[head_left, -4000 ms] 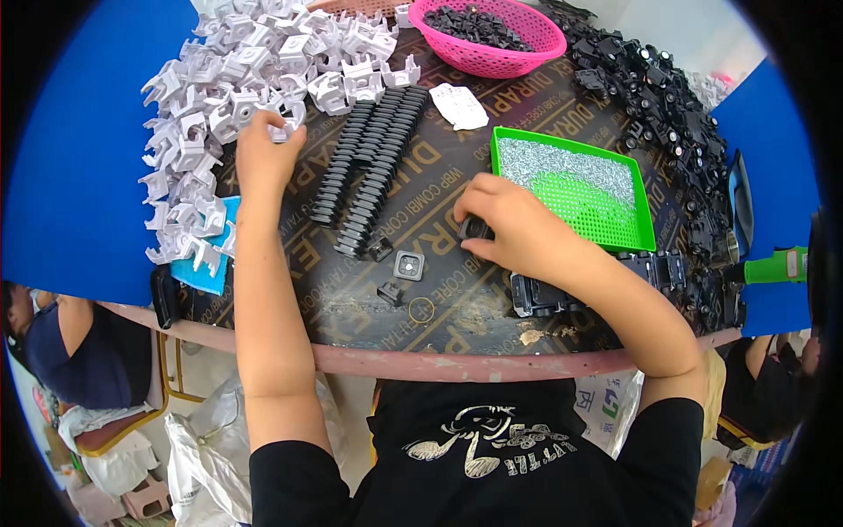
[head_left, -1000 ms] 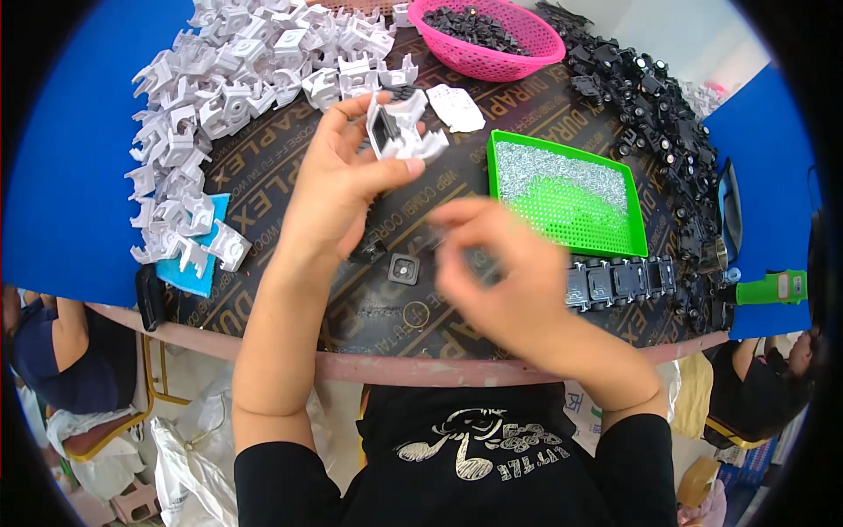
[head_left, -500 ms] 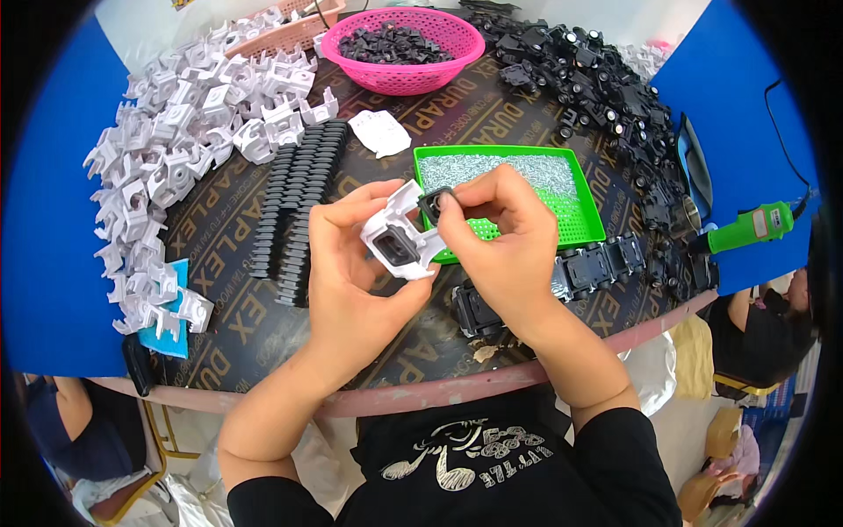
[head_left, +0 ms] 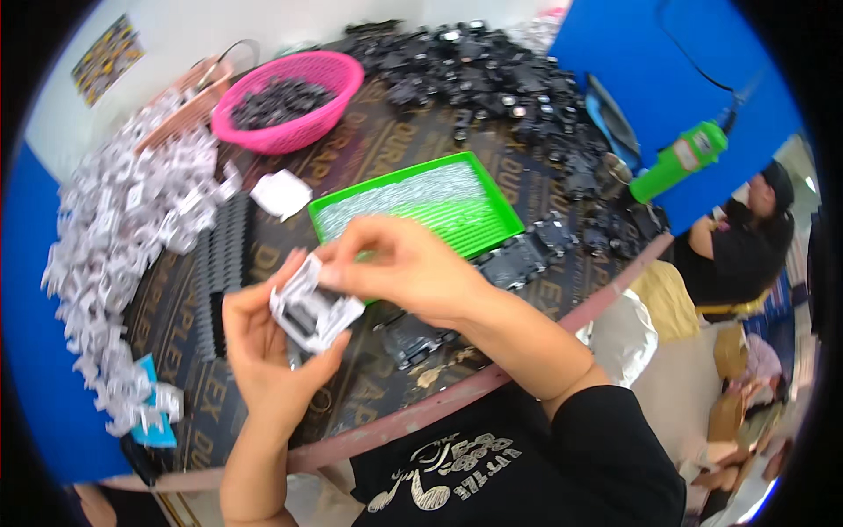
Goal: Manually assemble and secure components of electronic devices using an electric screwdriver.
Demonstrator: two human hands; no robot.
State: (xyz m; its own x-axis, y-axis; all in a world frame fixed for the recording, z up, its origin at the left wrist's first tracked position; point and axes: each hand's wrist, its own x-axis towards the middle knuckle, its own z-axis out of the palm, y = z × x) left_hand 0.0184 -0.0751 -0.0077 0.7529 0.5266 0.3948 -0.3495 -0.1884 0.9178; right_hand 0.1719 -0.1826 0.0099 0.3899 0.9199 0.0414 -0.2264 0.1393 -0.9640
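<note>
My left hand (head_left: 272, 360) is closed around a white plastic housing (head_left: 344, 318), thumb below it and fingers along its far side. A black insert (head_left: 301, 318) sits inside the housing's opening. My right hand (head_left: 395, 263) is closed, its thumb and fingertips pinched at the housing's upper edge. Whatever lies between those fingertips is hidden and blurred. Just beyond the right hand is a green tray (head_left: 512, 213) with small silvery metal pieces (head_left: 413, 195) in its far part.
White housings (head_left: 132, 237) are heaped at left, near rows of black ribbed parts (head_left: 219, 263). A pink basket (head_left: 290, 136) of black pieces stands at the back. Black parts (head_left: 492, 79) pile up at far right, near a green electric screwdriver (head_left: 680, 162). Black assemblies (head_left: 518, 259) line the near right.
The whole view has swung and blurred. Both hands still hold together at the white housing. The small black piece earlier seen in my right fingertips no longer shows.
</note>
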